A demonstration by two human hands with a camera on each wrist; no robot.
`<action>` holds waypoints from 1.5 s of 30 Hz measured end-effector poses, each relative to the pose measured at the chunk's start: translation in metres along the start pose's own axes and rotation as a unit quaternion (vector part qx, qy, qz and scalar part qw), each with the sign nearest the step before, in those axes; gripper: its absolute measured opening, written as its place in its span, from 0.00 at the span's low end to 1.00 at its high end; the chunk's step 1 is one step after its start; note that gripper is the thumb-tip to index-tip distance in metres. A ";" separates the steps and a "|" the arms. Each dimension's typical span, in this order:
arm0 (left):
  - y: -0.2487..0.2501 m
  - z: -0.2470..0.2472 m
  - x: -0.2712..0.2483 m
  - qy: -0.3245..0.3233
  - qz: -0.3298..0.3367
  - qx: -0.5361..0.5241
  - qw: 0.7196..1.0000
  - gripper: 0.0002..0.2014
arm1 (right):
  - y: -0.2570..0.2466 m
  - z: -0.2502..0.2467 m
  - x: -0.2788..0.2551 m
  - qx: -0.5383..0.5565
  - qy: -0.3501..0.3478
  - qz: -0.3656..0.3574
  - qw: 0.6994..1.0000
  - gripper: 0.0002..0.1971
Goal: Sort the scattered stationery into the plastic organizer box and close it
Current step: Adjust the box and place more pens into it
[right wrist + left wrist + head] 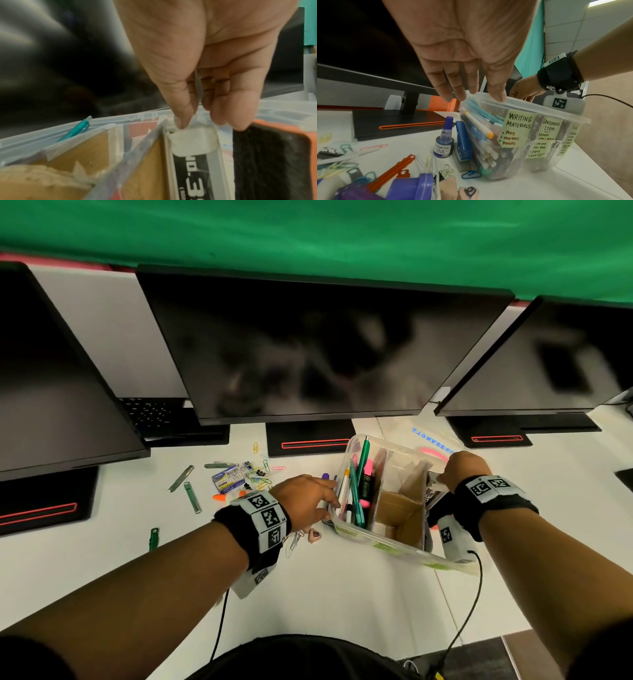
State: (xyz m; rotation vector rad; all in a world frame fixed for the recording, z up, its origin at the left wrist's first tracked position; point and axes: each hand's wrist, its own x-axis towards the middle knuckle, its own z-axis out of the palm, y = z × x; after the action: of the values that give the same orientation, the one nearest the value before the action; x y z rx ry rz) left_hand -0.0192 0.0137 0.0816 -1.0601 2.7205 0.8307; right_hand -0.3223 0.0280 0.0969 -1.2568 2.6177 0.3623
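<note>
The clear plastic organizer box (376,542) stands open on the white desk, right of centre, split by cardboard dividers. Pens and markers (356,494) fill its left compartment, labelled "Writing Materials" (517,128). My left hand (329,498) has straight fingers whose tips touch the box's left rim (518,103). At the right rim my right hand (445,474) pinches the wall, thumb inside and fingers outside (197,121). Scattered stationery lies left of the box: a staple box (224,478), paper clips (263,465), metal clips (192,497), an ink bottle (444,140) and a blue stapler (463,140).
The clear lid (431,440) with blue lettering lies behind the box. Three dark monitors (308,347) on black bases line the back of the desk. Drawn-on erasers (313,535) and a purple container (409,188) sit under my left wrist. A green clip (153,539) lies apart, near left.
</note>
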 end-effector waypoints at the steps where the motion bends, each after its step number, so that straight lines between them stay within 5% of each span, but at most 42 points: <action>1: 0.000 0.000 0.000 0.000 0.002 0.000 1.000 0.16 | 0.000 0.000 0.001 0.000 -0.002 0.005 1.000 0.16; 5: -0.005 0.004 -0.004 -0.007 0.000 -0.006 1.000 0.21 | -0.010 -0.009 -0.007 -0.001 0.011 -0.013 1.000 0.15; 10: -0.036 0.010 -0.020 0.010 -0.058 -0.050 0.997 0.30 | -0.062 -0.039 -0.059 0.062 0.059 -0.145 0.986 0.12; 16: -0.094 0.008 -0.066 0.023 -0.154 -0.025 0.988 0.19 | -0.141 -0.010 -0.130 0.178 -0.056 -0.280 0.942 0.02; 18: -0.110 0.011 -0.081 0.020 -0.182 -0.036 0.982 0.18 | -0.159 0.007 -0.142 0.150 -0.074 -0.301 0.939 0.11; 23: -0.134 0.026 -0.121 0.009 -0.230 -0.045 0.972 0.17 | -0.204 0.040 -0.139 0.100 -0.079 -0.208 0.970 0.29; 27: -0.141 0.032 -0.132 0.009 -0.239 -0.048 0.970 0.17 | -0.222 0.046 -0.125 0.067 -0.100 -0.089 0.989 0.27; 33: -0.148 0.035 -0.129 -0.008 -0.244 -0.045 0.969 0.17 | -0.230 0.068 -0.117 0.025 -0.113 -0.090 0.989 0.24; 38: -0.150 0.035 -0.110 0.011 -0.237 -0.036 0.971 0.17 | -0.224 0.069 -0.126 0.075 -0.140 -0.113 0.981 0.20; 45: -0.152 0.028 -0.070 0.032 -0.242 -0.017 0.970 0.25 | -0.210 0.060 -0.142 0.235 -0.068 -0.171 0.954 0.15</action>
State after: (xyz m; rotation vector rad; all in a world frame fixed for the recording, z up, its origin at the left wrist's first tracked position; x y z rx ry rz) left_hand 0.1298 -0.0228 0.0092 -1.6850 2.3291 0.7637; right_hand -0.0653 0.0232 0.0552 -1.4076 2.1342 -0.2167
